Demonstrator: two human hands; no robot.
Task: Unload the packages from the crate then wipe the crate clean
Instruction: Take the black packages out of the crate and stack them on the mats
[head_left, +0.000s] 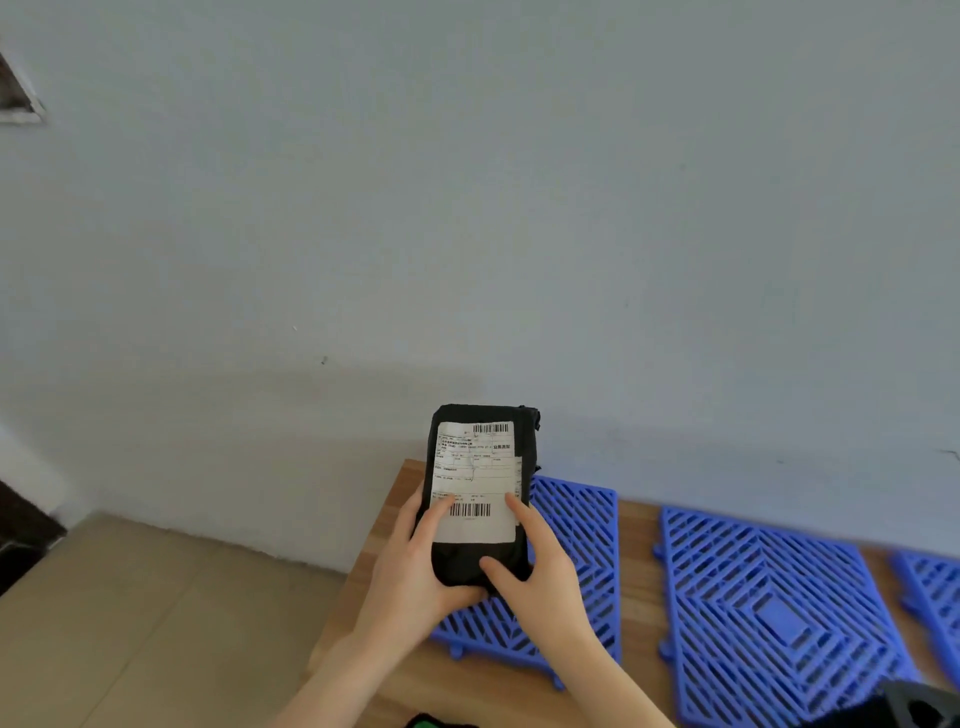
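A black package (480, 488) with a white shipping label and barcodes is held upright above the left end of the table. My left hand (413, 564) grips its lower left side, thumb on the label. My right hand (537, 566) grips its lower right side, thumb across the black bottom part and a finger on the label's edge. Below the package lies a blue plastic grid panel (576, 525) flat on the wooden table (636, 587). No assembled crate is in view.
A second blue grid panel (769, 608) lies to the right, and a third (935, 597) is cut off at the right edge. A dark object (914, 709) sits at the bottom right corner. A pale wall stands behind; beige floor (130, 613) lies left of the table.
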